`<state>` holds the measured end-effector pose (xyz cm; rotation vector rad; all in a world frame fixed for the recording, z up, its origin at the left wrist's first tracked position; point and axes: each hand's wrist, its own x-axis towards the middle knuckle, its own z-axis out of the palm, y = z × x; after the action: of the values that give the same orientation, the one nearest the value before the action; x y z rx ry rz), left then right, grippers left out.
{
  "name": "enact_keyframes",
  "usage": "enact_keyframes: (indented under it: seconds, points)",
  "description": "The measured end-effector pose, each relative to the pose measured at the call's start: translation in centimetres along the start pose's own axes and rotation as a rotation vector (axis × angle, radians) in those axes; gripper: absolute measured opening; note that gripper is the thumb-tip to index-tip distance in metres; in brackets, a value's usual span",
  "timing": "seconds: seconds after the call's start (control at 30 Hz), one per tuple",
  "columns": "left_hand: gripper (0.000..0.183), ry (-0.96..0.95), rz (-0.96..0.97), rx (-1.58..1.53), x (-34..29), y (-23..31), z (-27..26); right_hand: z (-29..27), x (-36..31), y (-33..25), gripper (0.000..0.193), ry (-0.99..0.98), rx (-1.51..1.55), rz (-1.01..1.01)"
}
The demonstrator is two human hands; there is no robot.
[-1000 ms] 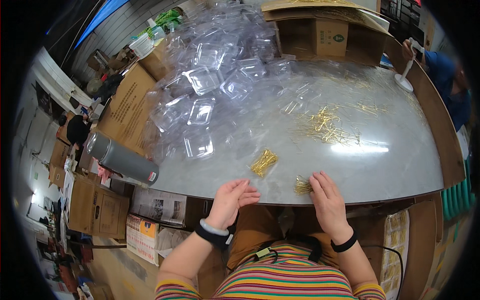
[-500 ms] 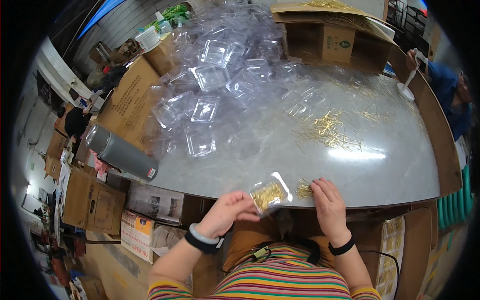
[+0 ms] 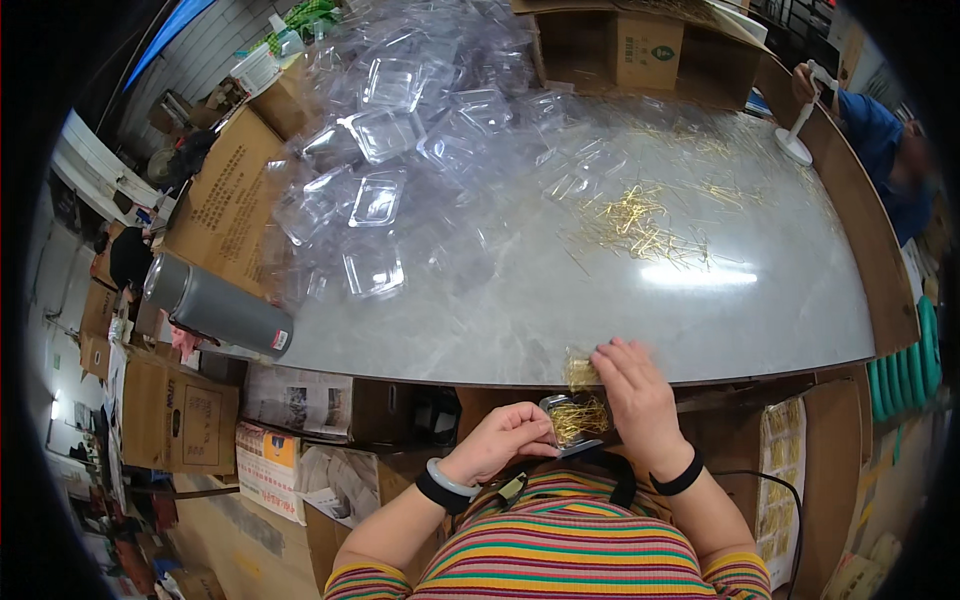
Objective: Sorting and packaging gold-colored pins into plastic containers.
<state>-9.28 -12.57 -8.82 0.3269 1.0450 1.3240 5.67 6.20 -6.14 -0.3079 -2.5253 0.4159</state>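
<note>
My left hand (image 3: 510, 432) pinches the edge of a small clear plastic box (image 3: 585, 446) just below the table's front edge. Thin gold-coloured metal pins (image 3: 577, 417) lie inside this box. On the table edge above it sits a small bunch of gold pins (image 3: 579, 368). Fingers stretched out and laid low over the edge, my right hand (image 3: 640, 405) is beside that bunch, slightly blurred at the fingertips. Farther back on the grey tabletop (image 3: 480, 330) lies a loose heap of gold pins (image 3: 635, 222).
A large pile of clear plastic boxes (image 3: 380, 200) covers the table's left and back. A grey bottle (image 3: 220, 305) lies tilted at the left edge. Cardboard (image 3: 840, 200) walls the right side. Another person's blue sleeve (image 3: 868, 130) shows beyond it, near a white stand (image 3: 794, 147).
My left hand has brought the box from above the table edge to just below it, nearer my body. The right hand has shifted slightly left with the bunch of pins at the edge.
</note>
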Motion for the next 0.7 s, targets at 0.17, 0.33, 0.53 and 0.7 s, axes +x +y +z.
enact_keyframes:
  seconds: [0.17,0.33,0.53,0.7]
  points:
    - [0.017,0.008,0.033,0.003,-0.5,-0.2,0.4,-0.2,-3.5,-2.2,0.036,-0.077,0.090,-0.112]
    - [0.017,0.012,0.047,0.082,-1.8,0.4,0.9,0.0,-4.2,-2.8,0.035,-0.037,0.235,-0.066]
    - [0.021,-0.040,0.228,0.422,-0.7,6.6,2.0,-0.2,0.1,-3.0,0.030,0.185,0.289,0.015]
    - [0.025,0.419,0.582,1.262,2.8,8.1,3.2,1.7,2.6,-1.5,0.028,0.269,0.188,0.122]
